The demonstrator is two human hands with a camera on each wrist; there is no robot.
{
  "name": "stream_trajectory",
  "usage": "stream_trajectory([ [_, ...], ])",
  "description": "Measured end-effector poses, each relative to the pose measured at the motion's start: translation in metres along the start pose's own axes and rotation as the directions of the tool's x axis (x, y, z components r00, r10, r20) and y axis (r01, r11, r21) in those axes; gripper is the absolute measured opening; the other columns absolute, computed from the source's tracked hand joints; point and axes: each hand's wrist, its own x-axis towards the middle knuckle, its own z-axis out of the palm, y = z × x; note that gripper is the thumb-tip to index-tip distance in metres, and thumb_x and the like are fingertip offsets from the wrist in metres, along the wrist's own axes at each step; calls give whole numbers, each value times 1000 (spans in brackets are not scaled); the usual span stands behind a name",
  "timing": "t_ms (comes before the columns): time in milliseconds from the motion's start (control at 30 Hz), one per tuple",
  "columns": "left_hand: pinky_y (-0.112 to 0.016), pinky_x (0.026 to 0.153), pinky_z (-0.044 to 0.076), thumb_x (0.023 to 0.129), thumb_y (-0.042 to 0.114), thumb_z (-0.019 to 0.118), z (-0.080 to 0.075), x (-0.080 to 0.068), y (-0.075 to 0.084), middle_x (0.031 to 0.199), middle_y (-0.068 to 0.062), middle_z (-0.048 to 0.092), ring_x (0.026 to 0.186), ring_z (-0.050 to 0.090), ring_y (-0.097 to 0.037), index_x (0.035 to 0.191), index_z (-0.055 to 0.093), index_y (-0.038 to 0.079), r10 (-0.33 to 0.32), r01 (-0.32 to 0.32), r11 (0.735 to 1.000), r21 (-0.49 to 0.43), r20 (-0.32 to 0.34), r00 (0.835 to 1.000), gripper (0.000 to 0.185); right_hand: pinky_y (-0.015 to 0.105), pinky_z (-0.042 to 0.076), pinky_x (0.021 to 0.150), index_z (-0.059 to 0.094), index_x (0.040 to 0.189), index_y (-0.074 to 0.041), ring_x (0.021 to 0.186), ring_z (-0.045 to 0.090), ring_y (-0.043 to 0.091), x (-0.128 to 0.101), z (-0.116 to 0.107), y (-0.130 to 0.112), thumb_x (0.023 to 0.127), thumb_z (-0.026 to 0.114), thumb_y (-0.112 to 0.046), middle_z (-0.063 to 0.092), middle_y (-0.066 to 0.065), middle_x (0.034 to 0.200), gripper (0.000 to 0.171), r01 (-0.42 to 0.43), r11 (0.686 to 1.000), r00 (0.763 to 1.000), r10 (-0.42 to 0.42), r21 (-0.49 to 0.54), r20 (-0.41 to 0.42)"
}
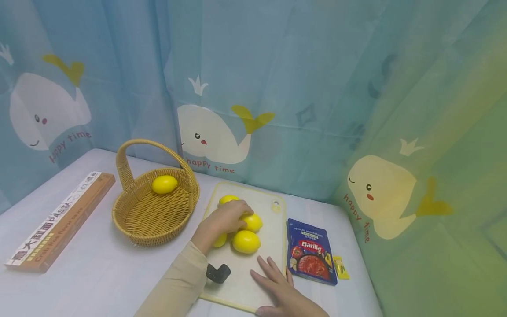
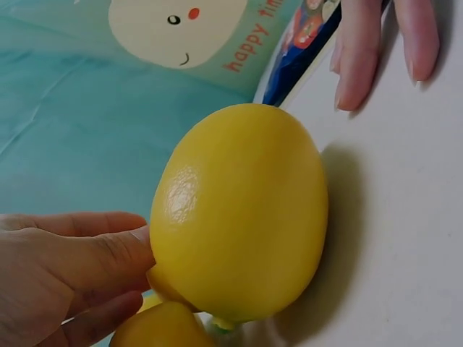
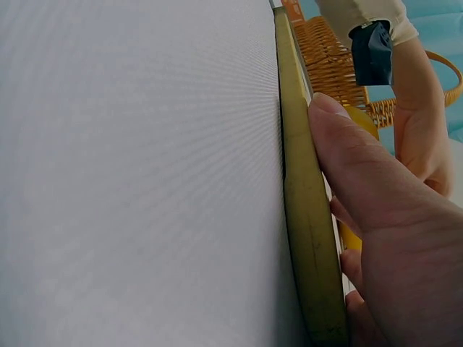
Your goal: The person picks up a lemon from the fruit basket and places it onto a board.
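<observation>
I am pressing my right hand [image 1: 283, 288] flat, fingers spread, on the near end of the pale yellow-rimmed cutting board [image 1: 273, 240]. Mid-board, my left hand [image 1: 223, 219] is curling over a glossy yellow lemon [image 1: 252, 222] among three others. Left of the board, the woven wicker basket [image 1: 136, 220] is holding one lemon.

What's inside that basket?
One lemon lies in the basket, toward its back. The rest of the woven floor shows bare; the near wall hides only the strip just behind it.
</observation>
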Motion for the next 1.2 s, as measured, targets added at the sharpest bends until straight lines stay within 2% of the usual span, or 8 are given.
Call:
stream_trajectory([
  [500,-35,108,42,87,15,67,-7,-2,-3,126,0,60,121,54,-18,123,62,13,-26,25,999,-46,-10,1000,36,80,-8,97,31,148,-31,143,-2,46,2,-1,-1,85,58,-56,7,7,161,73,8,1000,1000,-8,1,6],
  [700,-35,108,41,87,16,67,-16,-8,0,125,0,60,120,54,-18,122,63,13,-16,15,1000,-22,-52,999,35,81,-8,97,31,148,-31,143,-2,46,3,-1,-1,85,58,-57,7,7,161,74,19,1000,1000,-19,-2,-3],
  [867,-35,106,43,87,21,68,-28,-18,7,124,1,61,119,55,-18,121,64,15,1,-2,1000,-16,-83,997,35,81,-7,96,32,147,-34,143,-2,46,3,0,1,85,60,-54,8,5,161,72,-16,1000,1000,16,5,3],
  [1000,-36,106,43,87,25,68,-42,-31,17,126,1,60,120,55,-18,122,64,15,42,-44,999,-11,-117,992,36,82,-7,95,31,147,-35,143,-1,46,3,0,4,85,60,-53,8,5,161,71,-31,999,1000,31,7,4],
  [1200,-37,104,44,87,28,68,-66,-56,26,125,0,61,119,56,-19,121,64,13,132,-137,990,-9,-212,968,37,82,-6,94,32,147,-35,142,0,48,4,2,5,85,60,-53,9,8,161,70,-33,999,999,33,6,6],
])
